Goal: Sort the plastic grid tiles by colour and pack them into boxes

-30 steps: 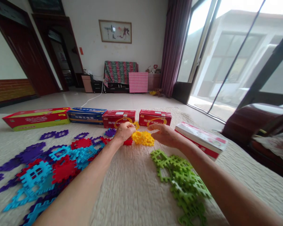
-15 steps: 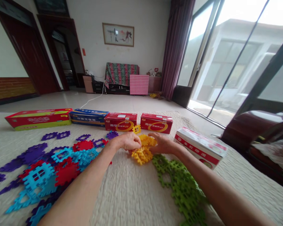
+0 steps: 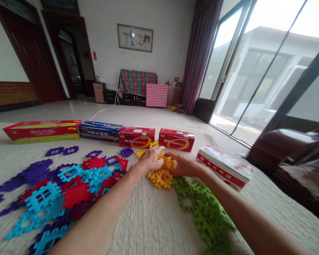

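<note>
Toothed yellow plastic building pieces point(image 3: 168, 162) are held between my two hands, over the middle of the cloth. My left hand point(image 3: 150, 159) is closed on them from the left, thumb and fingers at their edge. From the right, my right hand point(image 3: 183, 164) grips the same yellow pieces; its fingertips are partly hidden behind them. Just below lie more yellow pieces point(image 3: 160, 179), and another yellow piece point(image 3: 154, 144) shows beyond my left hand. A pile of green pieces point(image 3: 207, 209) spreads beneath my right forearm.
Red pieces point(image 3: 76, 196), light blue pieces point(image 3: 44, 196) and purple pieces point(image 3: 37, 170) lie heaped on the left. Along the back stand a long red-and-green box point(image 3: 42, 132), a blue box point(image 3: 100, 131) and two red boxes point(image 3: 136, 137). A white-and-red box point(image 3: 224, 166) sits at right.
My left hand has shifted right and slightly up, closing on the yellow pieces. My right hand has closed in on them too. A yellow piece left of my left hand now shows.
</note>
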Motion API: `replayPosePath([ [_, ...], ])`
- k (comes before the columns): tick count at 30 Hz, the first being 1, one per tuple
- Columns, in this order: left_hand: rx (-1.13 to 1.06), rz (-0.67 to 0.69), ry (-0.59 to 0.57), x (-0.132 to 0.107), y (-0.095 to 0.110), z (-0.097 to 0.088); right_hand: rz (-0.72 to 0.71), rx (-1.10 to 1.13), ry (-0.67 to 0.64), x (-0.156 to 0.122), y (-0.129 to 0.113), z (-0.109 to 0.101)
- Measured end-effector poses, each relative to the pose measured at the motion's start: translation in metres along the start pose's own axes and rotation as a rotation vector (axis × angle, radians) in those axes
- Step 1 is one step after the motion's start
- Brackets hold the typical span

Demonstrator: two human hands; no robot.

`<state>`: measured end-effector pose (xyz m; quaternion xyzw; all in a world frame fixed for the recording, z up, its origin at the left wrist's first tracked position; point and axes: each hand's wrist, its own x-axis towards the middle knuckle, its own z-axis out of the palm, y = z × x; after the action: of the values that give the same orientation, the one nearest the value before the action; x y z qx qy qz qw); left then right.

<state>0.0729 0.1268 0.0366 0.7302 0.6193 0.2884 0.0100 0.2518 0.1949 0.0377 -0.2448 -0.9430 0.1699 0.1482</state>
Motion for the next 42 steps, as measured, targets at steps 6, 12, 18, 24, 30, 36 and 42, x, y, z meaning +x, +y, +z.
replayPosePath([
  [6,-0.014,0.105,-0.147,-0.001,-0.004,0.015,0.015,0.016,0.044,0.001,0.003,0.003],
  [12,0.072,0.069,-0.165,-0.002,-0.003,0.012,0.02,-0.068,0.052,0.001,0.006,0.005],
  [18,0.11,0.022,-0.194,-0.004,0.0,0.007,0.088,-0.093,0.045,-0.002,0.006,0.003],
  [24,0.039,0.03,-0.187,-0.003,0.001,0.008,0.033,0.002,0.058,-0.001,0.008,0.004],
  [30,-0.072,-0.127,-0.044,0.001,0.0,0.008,0.07,0.051,0.056,-0.003,0.009,0.002],
  [36,-0.11,-0.22,0.01,0.004,0.0,0.004,0.103,0.022,0.043,-0.001,0.005,0.004],
  [42,-0.073,-0.155,0.005,0.003,-0.003,0.006,0.073,-0.02,0.1,0.001,0.007,0.008],
])
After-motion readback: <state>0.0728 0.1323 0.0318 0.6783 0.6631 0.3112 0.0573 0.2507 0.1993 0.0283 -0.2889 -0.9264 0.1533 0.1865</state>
